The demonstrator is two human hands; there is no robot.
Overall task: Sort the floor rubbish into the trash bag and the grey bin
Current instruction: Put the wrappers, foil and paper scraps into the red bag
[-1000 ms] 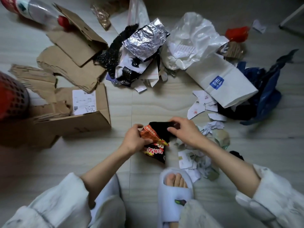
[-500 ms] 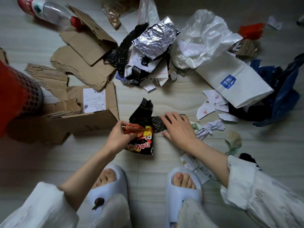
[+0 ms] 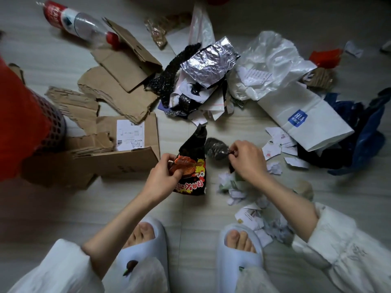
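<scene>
My left hand (image 3: 164, 180) grips a black noodle wrapper (image 3: 193, 168) with red and yellow print, held just above the floor. My right hand (image 3: 247, 159) pinches a small crumpled black plastic piece (image 3: 215, 147) right beside the wrapper. At the left edge stands the grey mesh bin (image 3: 54, 125), partly covered by a red trash bag (image 3: 19, 125). Torn white paper scraps (image 3: 249, 208) lie under my right forearm.
Torn cardboard pieces (image 3: 118, 92) and a cardboard box (image 3: 118, 153) lie left. A plastic bottle (image 3: 78, 24) sits far left. Silver foil (image 3: 209, 63), clear plastic (image 3: 273, 60), a white paper bag (image 3: 304, 115) and dark blue plastic (image 3: 368, 132) fill the far right. My slippered feet (image 3: 146, 237) are below.
My right hand went from lying flat on the dark scrap to pinching and lifting it. The left hand kept hold of the wrapper. The view shifted, bringing bin and bag further in.
</scene>
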